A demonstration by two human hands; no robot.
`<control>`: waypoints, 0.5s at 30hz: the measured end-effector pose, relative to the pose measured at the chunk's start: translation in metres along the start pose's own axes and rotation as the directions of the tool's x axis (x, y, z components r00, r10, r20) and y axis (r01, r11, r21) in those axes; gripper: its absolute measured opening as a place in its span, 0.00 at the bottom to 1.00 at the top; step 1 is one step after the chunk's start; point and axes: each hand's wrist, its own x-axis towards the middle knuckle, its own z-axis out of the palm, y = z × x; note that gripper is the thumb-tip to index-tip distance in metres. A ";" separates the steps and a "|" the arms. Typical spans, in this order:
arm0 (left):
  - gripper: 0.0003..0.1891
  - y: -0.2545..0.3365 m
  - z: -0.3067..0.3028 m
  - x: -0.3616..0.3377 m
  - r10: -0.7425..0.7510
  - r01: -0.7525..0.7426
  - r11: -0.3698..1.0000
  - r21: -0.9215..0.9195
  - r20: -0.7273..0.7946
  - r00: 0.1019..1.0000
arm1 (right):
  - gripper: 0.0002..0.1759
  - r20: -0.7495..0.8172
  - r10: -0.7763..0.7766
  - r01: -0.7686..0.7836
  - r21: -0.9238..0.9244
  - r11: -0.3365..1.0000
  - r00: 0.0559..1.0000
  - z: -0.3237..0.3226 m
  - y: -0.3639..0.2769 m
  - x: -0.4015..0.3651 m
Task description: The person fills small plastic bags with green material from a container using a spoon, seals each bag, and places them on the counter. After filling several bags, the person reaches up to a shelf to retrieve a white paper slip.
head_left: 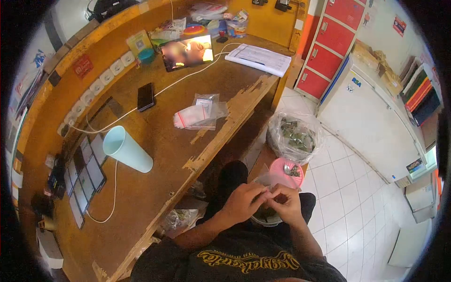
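My left hand (243, 202) and my right hand (286, 203) meet over my lap, fingers pinched together on a small clear plastic bag (270, 180). Under them sits a bowl (264, 217) with dark contents, mostly hidden by the hands. A pink bowl (281, 166) with a spoon (287, 169) in it stands just beyond my hands. Further out on the floor is a large clear bag (294, 135) of greenish pieces.
A worn wooden desk (188, 141) runs along my left with a pile of small zip bags (199, 113), a light blue cup (126, 149) lying on its side, a black phone (145, 96), a tablet (187, 51) and papers (258, 58). A white chest freezer (371, 117) and red lockers (331, 42) stand to the right.
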 end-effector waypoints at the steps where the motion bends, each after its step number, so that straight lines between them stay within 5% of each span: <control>1: 0.09 -0.001 -0.001 0.000 -0.037 0.041 0.995 -0.091 0.046 0.998 | 0.03 -0.004 0.002 -0.002 0.001 1.000 1.000 0.001 -0.003 0.000; 3: 0.08 -0.003 -0.002 -0.001 -0.073 0.090 0.979 -0.181 0.097 0.993 | 0.07 -0.001 0.147 -0.132 0.441 0.888 0.989 0.003 -0.014 0.000; 4: 0.08 -0.005 -0.004 0.000 -0.044 0.063 0.987 -0.151 0.122 0.992 | 0.07 0.000 0.150 -0.134 0.442 0.887 0.989 0.004 -0.013 -0.001; 7: 0.07 -0.008 -0.004 0.000 0.073 -0.078 0.997 0.026 0.147 0.986 | 0.05 -0.055 0.116 -0.097 0.269 0.958 0.992 0.006 -0.014 -0.001; 8: 0.07 -0.008 -0.003 0.000 0.162 -0.189 0.967 0.173 0.157 0.974 | 0.04 -0.024 -0.012 0.006 -0.198 0.980 1.000 0.004 -0.022 0.000; 9: 0.07 -0.010 -0.002 0.000 0.161 -0.188 0.967 0.171 0.158 0.974 | 0.04 0.062 -0.109 0.125 -0.616 0.778 0.992 0.004 -0.027 0.000; 13: 0.08 -0.026 0.012 -0.001 0.090 -0.128 0.952 0.279 0.144 0.985 | 0.06 0.005 -0.165 0.129 -0.645 0.753 0.986 0.009 -0.011 -0.002; 15: 0.09 -0.028 0.012 0.000 0.027 -0.055 0.955 0.291 0.100 0.995 | 0.07 -0.211 -0.261 0.042 -0.697 0.716 0.942 0.011 -0.002 -0.002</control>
